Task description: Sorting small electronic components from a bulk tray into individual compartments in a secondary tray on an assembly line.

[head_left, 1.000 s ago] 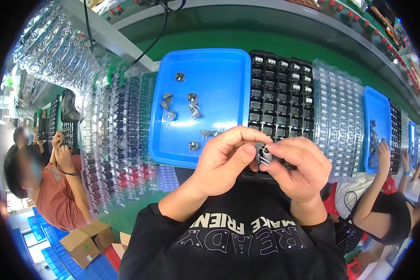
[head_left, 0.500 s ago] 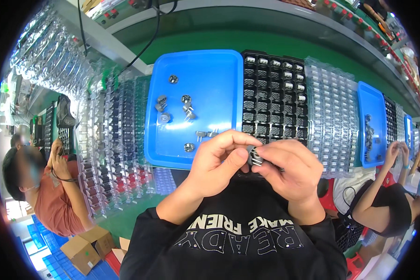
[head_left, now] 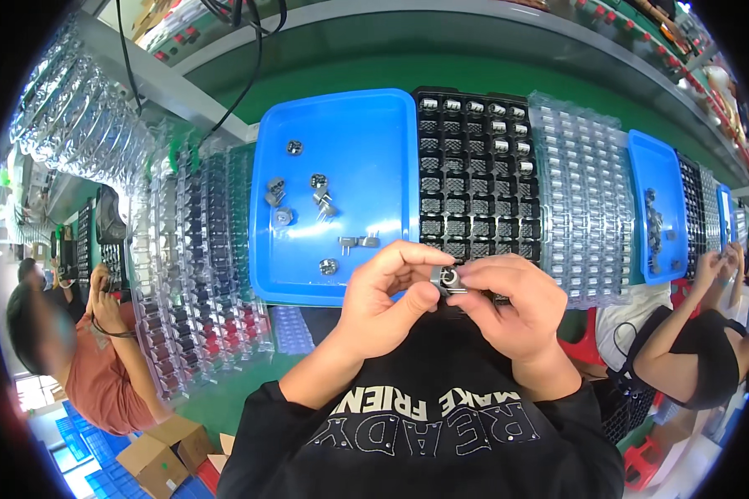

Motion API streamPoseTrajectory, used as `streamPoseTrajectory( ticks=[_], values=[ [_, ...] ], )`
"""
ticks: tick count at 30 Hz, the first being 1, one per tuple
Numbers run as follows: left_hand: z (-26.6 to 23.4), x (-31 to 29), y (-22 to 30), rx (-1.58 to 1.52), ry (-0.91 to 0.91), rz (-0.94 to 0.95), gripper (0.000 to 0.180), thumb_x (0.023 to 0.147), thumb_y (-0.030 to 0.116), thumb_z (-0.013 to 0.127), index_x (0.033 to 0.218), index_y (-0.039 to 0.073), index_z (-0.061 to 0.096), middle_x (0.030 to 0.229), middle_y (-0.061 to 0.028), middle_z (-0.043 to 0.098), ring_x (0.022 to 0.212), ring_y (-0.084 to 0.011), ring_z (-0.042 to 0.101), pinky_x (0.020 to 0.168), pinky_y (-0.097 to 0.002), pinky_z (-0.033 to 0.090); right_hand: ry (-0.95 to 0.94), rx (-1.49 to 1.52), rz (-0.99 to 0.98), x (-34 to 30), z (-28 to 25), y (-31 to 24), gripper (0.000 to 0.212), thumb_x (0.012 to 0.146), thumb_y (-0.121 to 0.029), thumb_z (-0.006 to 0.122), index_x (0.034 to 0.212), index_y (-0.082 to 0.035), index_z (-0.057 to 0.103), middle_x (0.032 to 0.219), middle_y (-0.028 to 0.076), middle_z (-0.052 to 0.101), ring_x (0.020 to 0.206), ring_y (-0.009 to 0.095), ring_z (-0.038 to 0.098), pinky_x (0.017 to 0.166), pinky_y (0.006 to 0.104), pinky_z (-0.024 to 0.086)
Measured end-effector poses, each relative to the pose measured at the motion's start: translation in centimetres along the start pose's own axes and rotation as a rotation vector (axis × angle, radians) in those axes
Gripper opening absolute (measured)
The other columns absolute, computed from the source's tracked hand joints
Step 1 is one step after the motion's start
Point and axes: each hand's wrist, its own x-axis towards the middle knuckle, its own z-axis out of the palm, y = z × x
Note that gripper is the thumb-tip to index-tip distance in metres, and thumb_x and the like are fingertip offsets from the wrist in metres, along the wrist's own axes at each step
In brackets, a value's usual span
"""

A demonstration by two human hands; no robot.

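While a small grey part (head_left: 448, 279) is held up before the near end of a black tray (head_left: 478, 186), it is pinched from the left by the left hand (head_left: 387, 291) and from the right by the right hand (head_left: 516, 306), both being clamped on it. In the black tray, silvery pieces (head_left: 453, 106) are seated along the far row and toward the far right corner. To its left, similar grey parts (head_left: 328, 267) are scattered in a blue tray (head_left: 366, 125) on the green bench (head_left: 349, 71); to its right, clear plastic trays (head_left: 578, 195) are laid
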Motion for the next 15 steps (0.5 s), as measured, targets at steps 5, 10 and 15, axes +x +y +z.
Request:
streamPoseTrajectory(
  ticks=[5,10,15],
  values=[
    [0.7,0.2,0.0,0.123,0.033,-0.002,0.037,0.096,0.024,0.074,0.122,0.000,0.064,0.103,-0.0049,0.071,0.086,-0.0079,0.067,0.076,-0.0243,0.053,-0.080,0.234,0.252,-0.7,-0.7,1.0,0.018,0.074,-0.001,0.084,0.085,-0.002,0.069,0.092,0.014,0.073,0.083,0.022,0.069,0.072,0.0303,0.053],
    [-0.3,1.1,1.0,0.746,0.016,-0.067,0.052,0.084,0.016,0.082,0.131,0.004,0.061,0.110,-0.0091,0.073,0.088,-0.0184,0.069,0.081,-0.0323,0.055,-0.133,-0.034,0.234,-0.1,-2.6,3.6,0.011,0.077,0.000,0.077,0.084,-0.003,0.069,0.090,0.012,0.072,0.083,0.025,0.070,0.075,0.0335,0.054],
    [-4.5,1.9,0.9,1.501,0.197,0.109,0.051,0.077,0.008,0.080,0.125,0.007,0.065,0.114,-0.0135,0.068,0.106,-0.0344,0.064,0.096,-0.0433,0.050,-0.119,-0.705,0.237,2.3,-6.2,10.0,0.010,0.083,-0.004,0.070,0.091,-0.006,0.064,0.090,0.012,0.063,0.086,0.036,0.064,0.073,0.0460,0.053]
  ],
)
